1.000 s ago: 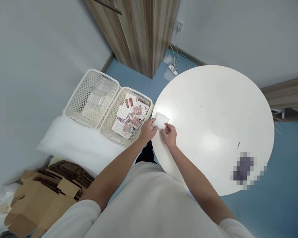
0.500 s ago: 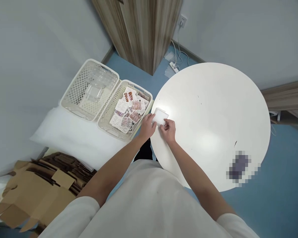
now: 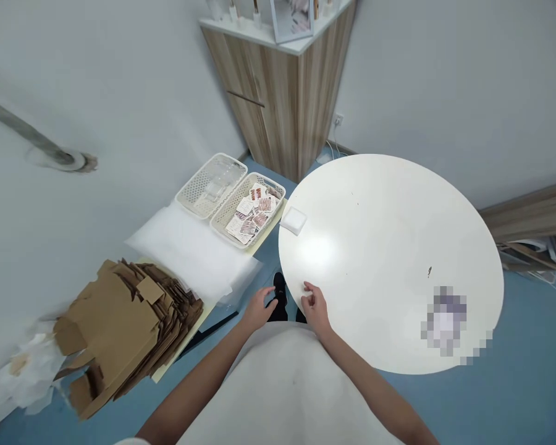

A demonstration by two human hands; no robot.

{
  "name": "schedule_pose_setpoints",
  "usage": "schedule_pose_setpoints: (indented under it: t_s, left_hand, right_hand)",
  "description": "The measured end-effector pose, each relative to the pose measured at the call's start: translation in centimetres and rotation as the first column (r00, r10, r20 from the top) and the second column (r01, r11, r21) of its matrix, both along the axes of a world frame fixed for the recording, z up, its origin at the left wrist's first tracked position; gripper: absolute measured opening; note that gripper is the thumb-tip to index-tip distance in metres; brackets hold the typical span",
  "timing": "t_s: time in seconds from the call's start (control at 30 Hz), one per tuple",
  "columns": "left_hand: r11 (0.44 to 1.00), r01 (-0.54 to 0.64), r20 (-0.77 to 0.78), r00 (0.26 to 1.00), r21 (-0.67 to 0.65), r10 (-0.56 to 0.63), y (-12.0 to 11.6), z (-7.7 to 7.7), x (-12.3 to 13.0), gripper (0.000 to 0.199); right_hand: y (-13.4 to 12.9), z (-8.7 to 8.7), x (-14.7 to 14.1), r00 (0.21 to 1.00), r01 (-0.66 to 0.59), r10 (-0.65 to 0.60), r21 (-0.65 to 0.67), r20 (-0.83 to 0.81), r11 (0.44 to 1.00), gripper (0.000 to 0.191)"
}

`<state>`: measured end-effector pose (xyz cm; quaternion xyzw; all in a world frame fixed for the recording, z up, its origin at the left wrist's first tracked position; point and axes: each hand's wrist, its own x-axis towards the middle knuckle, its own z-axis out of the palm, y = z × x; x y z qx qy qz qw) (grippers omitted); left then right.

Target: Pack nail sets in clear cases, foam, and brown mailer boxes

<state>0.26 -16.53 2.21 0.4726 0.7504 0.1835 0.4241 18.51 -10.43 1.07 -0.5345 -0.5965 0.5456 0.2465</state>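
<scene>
A small white, flat, box-like piece (image 3: 293, 220) lies by itself at the left edge of the round white table (image 3: 393, 247). My left hand (image 3: 259, 308) hovers in front of my body, left of the table edge, with thumb and fingers apart and nothing in it. Over the near left edge of the table is my right hand (image 3: 315, 307), holding nothing. Its index finger and thumb are apart, while the other fingers curl in. Both hands are clear of the white piece.
Left of the table, a basket (image 3: 217, 225) holds cards of press-on nails (image 3: 260, 219). Beside it another basket (image 3: 181, 201) contains clear plastic boxes. White sheet material (image 3: 180, 247) and stacked flat cardboard boxes (image 3: 115, 327) lie nearer. A blurred-out item (image 3: 445, 318) rests on the table's right.
Both hands have let go of the white piece and drawn back toward my body. It stays at the table's left edge. My view has tilted up, showing the cabinet top.
</scene>
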Motion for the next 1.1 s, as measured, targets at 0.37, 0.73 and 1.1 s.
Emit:
schedule_pose_setpoints:
  t_s: [0.37,0.73,1.1]
  left_hand:
    - [0.983,0.179,-0.097,0.978,-0.047,-0.183,-3.7,5.8,-2.6,0.049]
    - [0.964,-0.034,-0.248,0.963,0.262,0.101,-16.7,8.5,-13.7,0.026]
    - [0.947,-0.291,-0.463,0.827,0.135,0.320,-26.0,4.8,-19.1,0.033]
  right_hand:
    - [-0.4,1.2,-3.2,0.970,-0.225,0.227,0.035,-0.090,0.974,0.027]
    - [-7.5,2.8,-14.8,0.829,-0.552,0.557,0.227,0.047,0.802,0.026]
    - [-15.0,5.9,-26.2,0.483,-0.864,0.652,0.437,0.584,0.249,0.034]
